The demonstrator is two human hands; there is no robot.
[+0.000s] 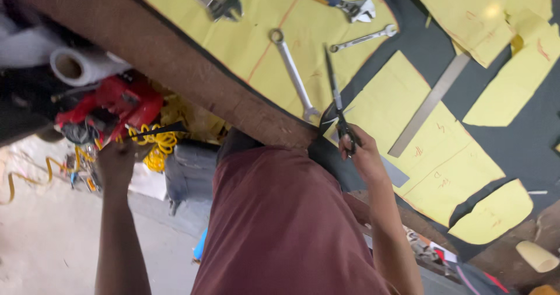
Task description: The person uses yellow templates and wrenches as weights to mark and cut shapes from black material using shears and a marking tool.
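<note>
At the table's edge, the right hand (363,150) was raised with its forearm running up from the lower right, wrist bent toward the bench. Its fingers were curled through the black handles of a pair of scissors (338,105), closed around them — the long blades were drawn together and pointed away across the yellow paper pattern (385,105) lying on dark fabric (525,143). Just beside the blades lay a combination wrench (293,76), and a steel ruler (430,104) sat slantwise nearby. Off the bench, the left arm stretched straight out below the wooden table edge (192,67), the left hand (116,158) reaching a strip of black material (156,132) near a red power tool (119,104) — whether its fingers pinched the strip could not be told.
</note>
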